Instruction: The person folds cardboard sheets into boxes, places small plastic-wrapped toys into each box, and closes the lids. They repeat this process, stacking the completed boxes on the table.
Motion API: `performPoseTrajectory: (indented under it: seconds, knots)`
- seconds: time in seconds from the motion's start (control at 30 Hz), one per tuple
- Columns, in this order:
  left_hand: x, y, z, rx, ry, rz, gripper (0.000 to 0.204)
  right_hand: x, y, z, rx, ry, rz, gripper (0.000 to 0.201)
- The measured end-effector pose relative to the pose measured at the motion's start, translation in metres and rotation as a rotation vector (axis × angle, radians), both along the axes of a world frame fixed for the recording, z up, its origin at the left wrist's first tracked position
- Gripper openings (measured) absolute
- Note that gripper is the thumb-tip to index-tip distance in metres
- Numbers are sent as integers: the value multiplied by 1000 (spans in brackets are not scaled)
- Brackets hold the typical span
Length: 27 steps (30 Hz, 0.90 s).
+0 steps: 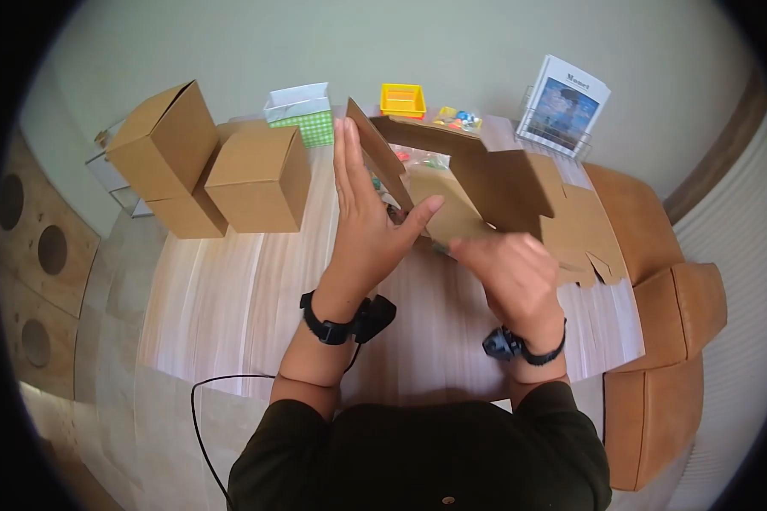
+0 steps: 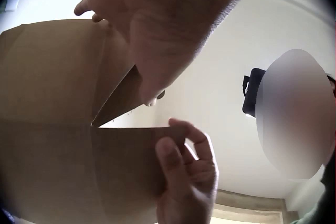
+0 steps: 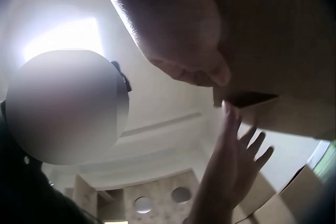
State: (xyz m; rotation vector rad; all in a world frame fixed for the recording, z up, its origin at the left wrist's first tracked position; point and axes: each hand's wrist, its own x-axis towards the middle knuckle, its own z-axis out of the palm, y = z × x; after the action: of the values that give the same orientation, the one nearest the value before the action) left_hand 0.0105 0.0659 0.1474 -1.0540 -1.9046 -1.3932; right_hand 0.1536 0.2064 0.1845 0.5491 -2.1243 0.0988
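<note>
An unfolded cardboard box stands on the table in front of me, its flaps spread. My left hand lies against the upright left flap, fingers straight and thumb held apart. My right hand, blurred in the head view, pinches the edge of a near flap. In the left wrist view, the right thumb and fingers grip that flap from both sides. Between the flaps, clear plastic packets with coloured pieces show; the rest is hidden by cardboard.
Closed cardboard boxes stand at the left. At the back are a green checked bin, a yellow basket, small coloured pieces and a wire rack with a Monet print. A flat cardboard sheet lies right, near a brown sofa.
</note>
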Motion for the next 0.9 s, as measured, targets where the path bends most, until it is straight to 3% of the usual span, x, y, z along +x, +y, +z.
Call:
performPoseTrajectory:
  seconds: [0.07, 0.17, 0.3, 0.4, 0.57, 0.67, 0.77, 0.9]
  knots:
    - [5, 2, 3, 78, 13, -7, 103, 10, -7, 3, -4, 19, 36, 27]
    - [18, -5, 8, -1, -168, -171, 95, 15, -10, 5, -32, 21, 59, 25]
    - [24, -14, 8, -236, -103, -217, 92, 6, -3, 0, -24, -13, -37, 29]
    - [20, -11, 7, -281, -99, -239, 90, -14, 9, -12, -18, -31, -65, 35]
    - [2, 5, -2, -378, -137, -109, 86, -40, 21, -30, 20, -141, -157, 36]
    - [-3, 13, -10, -329, 3, 4, 82, -39, 20, -27, 15, -91, -197, 33]
    - [2, 15, -12, -200, 45, 84, 62, -31, 24, -24, 18, 16, -202, 30]
    - [11, 4, -9, -50, 86, 101, 72, -20, 26, -21, 140, 319, -165, 20]
